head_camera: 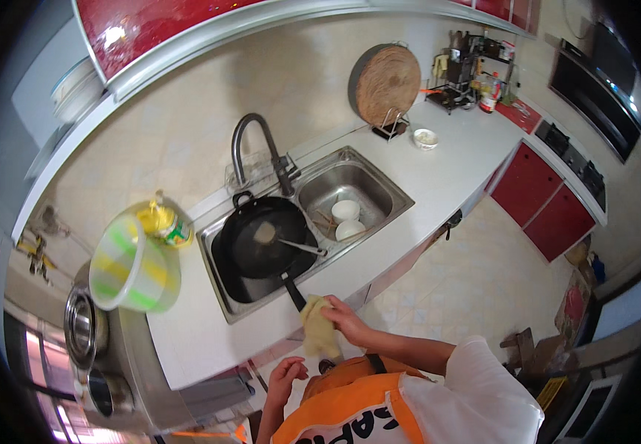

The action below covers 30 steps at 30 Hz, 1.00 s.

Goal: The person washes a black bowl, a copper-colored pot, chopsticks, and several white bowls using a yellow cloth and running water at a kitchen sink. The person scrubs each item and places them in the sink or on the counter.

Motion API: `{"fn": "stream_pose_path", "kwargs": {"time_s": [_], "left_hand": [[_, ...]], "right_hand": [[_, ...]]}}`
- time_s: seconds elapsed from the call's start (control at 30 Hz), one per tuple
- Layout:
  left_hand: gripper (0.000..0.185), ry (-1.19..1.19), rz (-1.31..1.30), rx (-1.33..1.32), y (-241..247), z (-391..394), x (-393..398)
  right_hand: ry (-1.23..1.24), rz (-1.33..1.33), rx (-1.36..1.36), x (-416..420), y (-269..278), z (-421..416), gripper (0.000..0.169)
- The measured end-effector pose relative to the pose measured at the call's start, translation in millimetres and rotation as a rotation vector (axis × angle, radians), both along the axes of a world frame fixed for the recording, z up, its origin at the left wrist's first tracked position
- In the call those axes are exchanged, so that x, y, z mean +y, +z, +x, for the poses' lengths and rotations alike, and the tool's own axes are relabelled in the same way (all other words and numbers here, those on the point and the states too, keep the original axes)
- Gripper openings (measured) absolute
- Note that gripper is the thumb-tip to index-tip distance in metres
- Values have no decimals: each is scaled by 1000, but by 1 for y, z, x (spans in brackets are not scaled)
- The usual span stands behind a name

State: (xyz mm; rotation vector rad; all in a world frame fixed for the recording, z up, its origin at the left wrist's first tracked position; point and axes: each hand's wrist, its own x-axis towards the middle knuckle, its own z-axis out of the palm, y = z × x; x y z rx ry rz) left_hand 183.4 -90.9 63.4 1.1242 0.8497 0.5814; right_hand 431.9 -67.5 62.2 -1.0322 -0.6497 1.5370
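Observation:
My right hand [348,321] grips a pale yellow cloth [319,328], which hangs down in front of the counter edge. The cloth's top overlaps the end of the black handle [295,294] of a wok; whether they touch is unclear. That black wok [242,244] rests over the left sink basin [221,308], with a ladle or spatula [301,246] lying in it. My left hand [286,377] is empty near my apron [342,408], its fingers loosely bent. In the right basin [320,191], two white bowls [346,211] sit with several chopsticks [326,222].
A dark gooseneck faucet [254,125] rises behind the sink. Left on the white counter [187,355] stand a translucent bucket [159,277] and a yellow bottle [173,225]. Rightward are a small bowl [426,139], a round wooden chopping board [389,83] and a gas stove [570,152].

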Motion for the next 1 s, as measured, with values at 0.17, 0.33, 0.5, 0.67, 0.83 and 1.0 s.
{"fn": "stream_pose_path", "kwargs": {"time_s": [0.17, 0.33, 0.5, 0.67, 0.83, 1.0], "left_hand": [[56, 39, -462, -474, 53, 10, 44], [51, 119, -495, -569, 31, 19, 78], [45, 173, -326, -459, 27, 43, 91], [49, 272, -312, -403, 42, 78, 118], [57, 277, -86, -205, 51, 101, 114], [73, 343, 0, -279, 62, 116, 96]], "right_hand": [[161, 491, -425, 16, 46, -38, 39], [509, 831, -674, 26, 59, -30, 48], [554, 786, -680, 46, 55, -10, 36], [265, 670, -615, 70, 45, 22, 37], [408, 447, -601, 86, 50, 40, 53], [632, 445, -623, 107, 27, 48, 50]]}}
